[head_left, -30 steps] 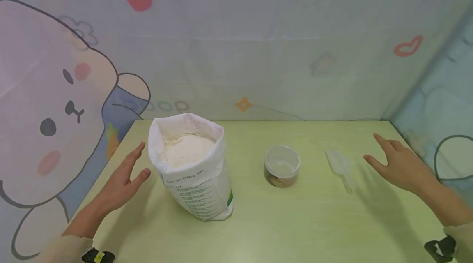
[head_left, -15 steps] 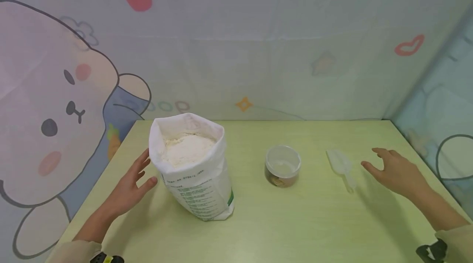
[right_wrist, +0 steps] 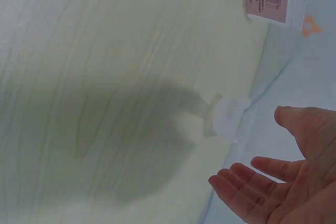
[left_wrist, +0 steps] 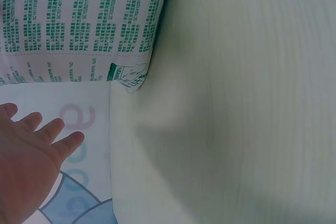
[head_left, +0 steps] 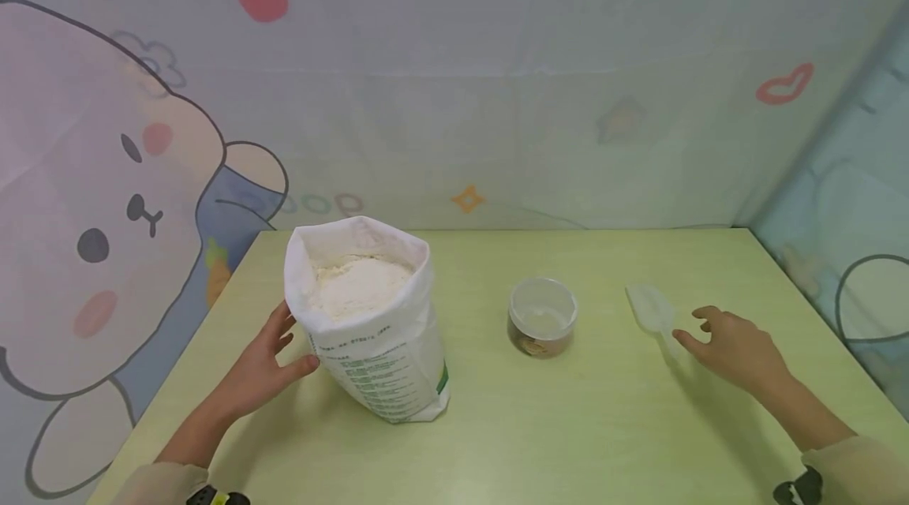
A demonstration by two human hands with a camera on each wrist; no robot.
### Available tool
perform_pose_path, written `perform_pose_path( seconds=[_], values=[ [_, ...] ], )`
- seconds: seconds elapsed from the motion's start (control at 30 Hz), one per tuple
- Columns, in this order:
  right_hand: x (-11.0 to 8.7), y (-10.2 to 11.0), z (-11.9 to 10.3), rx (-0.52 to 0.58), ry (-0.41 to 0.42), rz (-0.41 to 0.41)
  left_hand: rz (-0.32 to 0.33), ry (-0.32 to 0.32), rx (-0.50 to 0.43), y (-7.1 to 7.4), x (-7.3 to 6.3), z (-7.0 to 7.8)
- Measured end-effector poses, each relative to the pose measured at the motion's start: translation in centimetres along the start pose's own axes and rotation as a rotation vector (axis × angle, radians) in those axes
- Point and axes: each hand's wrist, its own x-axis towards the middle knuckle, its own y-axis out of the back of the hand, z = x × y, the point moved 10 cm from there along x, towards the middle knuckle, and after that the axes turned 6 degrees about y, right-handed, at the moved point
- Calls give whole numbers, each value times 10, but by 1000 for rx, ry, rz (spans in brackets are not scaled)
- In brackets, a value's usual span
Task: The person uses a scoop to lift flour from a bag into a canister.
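Head view: scoop point(head_left: 650, 308) near right hand point(head_left: 738, 349), well inside table's right edge point(head_left: 809, 316).

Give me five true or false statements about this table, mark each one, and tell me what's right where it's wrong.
1. The white bag stands open at the top, showing pale powder. True.
2. The right hand grips the plastic scoop. False: that hand holds nothing, and the scoop lies on the table.
3. The clear labelled jar stands between the bag and the scoop. True.
4. The jar is filled to the brim with powder. False: no powder shows in it.
5. The left hand is nearer to the jar than to the bag. False: it is right beside the bag.
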Motion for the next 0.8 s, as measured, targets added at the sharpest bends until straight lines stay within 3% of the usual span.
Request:
perform_pose_path(
  seconds=[0.3,0.5,0.8],
  values=[
    [0,-12,0,24,-42,-14,-56,-10,-60,-12,-1,-1],
    [1,-19,-1,40,-73,-46,-63,-25,-82,-18,-1,2],
    [3,-25,-3,49,-77,-28,-76,-59,-140,-23,0,7]
  ],
)
